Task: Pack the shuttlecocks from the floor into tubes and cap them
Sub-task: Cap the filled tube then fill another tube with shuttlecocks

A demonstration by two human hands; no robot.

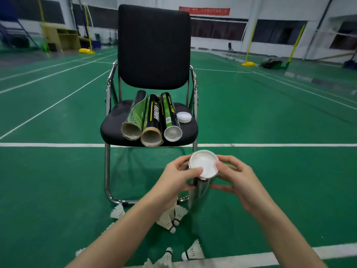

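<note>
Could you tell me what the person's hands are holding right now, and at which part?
Both hands hold one upright tube at its top end: the left hand thumbs the white cap, the right hand has its grip round the rim.

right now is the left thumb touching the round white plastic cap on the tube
Touching. The head view shows the left hand's thumb pressed onto the round white plastic cap atop the upright tube.

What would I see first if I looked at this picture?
First, two hands, left hand and right hand, fitting a white cap onto a tube in the middle. Behind stands a black chair carrying three tubes. White shuttlecocks lie on the green floor below.
</note>
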